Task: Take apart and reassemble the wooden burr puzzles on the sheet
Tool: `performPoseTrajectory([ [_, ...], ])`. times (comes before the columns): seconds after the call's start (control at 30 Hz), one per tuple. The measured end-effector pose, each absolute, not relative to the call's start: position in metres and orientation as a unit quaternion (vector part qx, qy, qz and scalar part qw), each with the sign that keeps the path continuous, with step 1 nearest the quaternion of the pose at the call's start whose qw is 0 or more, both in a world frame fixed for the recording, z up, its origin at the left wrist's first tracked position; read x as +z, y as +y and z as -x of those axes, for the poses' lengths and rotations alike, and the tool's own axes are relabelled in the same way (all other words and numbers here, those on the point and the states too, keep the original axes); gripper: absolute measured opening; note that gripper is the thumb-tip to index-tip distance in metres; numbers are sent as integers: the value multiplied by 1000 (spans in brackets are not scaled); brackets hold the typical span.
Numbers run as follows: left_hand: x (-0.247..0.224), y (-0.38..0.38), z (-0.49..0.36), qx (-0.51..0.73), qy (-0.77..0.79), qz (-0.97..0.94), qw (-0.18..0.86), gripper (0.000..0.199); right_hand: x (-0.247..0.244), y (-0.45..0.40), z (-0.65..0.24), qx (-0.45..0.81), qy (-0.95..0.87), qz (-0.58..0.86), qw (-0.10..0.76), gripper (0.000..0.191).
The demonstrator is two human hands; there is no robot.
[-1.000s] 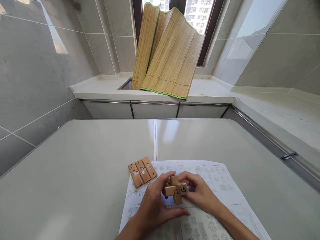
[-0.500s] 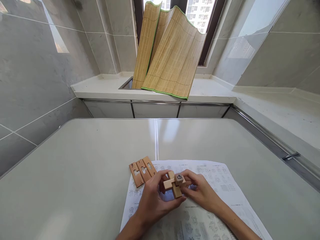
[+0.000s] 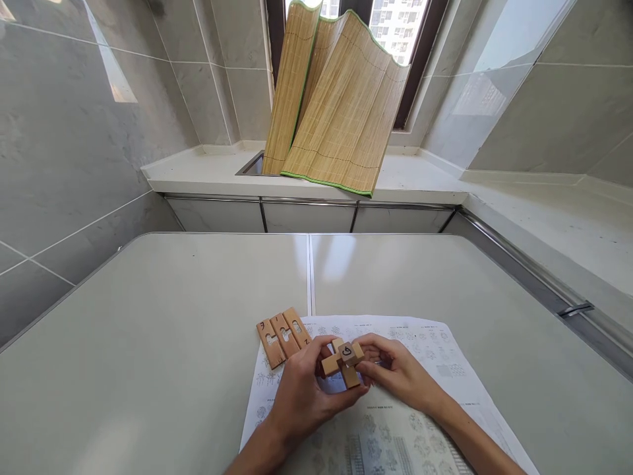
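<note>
Above the printed sheet, a wooden burr puzzle of interlocked blocks is held up, a dark mark on the end of its upright block. My left hand grips it from the left, thumb under the lower block and fingers behind. On the right side, my right hand pinches the puzzle with thumb and index finger; its other fingers are curled and partly hidden. Just beyond my left hand, flat wooden pieces with cut-out slots and marks lie side by side at the sheet's upper left edge.
The pale table has a seam down its middle. Behind it is a white ledge carrying a bamboo mat that leans at the window. Grey tiled walls stand on both sides, and a metal rail runs along the right.
The puzzle has turned slightly, so the marked block end faces me more and sits a little further left. My right hand has shifted slightly with it; the flat pieces stay put.
</note>
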State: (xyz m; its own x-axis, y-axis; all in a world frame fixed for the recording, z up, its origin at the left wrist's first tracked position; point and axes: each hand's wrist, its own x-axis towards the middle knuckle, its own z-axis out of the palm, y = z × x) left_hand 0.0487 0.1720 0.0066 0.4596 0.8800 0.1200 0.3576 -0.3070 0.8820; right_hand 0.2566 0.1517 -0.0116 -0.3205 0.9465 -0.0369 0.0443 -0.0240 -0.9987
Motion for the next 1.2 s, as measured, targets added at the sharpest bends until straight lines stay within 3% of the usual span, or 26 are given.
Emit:
performPoseTrajectory([
  [0.33,-7,174,-46,291,418,-844,170,60,-10,156,-262,598,-503,423,459,28],
  [0.87,-10,175,-42,255,435,-850,152,54,-13,153,-264,592,-477,420,496,32],
  [1.03,-10,176,-43,258,433,-851,147,59,-11,157,-267,521,-483,476,518,33],
  [1.2,-12,178,-42,262,439,-850,128,54,-14,158,-261,388,-544,606,431,32],
])
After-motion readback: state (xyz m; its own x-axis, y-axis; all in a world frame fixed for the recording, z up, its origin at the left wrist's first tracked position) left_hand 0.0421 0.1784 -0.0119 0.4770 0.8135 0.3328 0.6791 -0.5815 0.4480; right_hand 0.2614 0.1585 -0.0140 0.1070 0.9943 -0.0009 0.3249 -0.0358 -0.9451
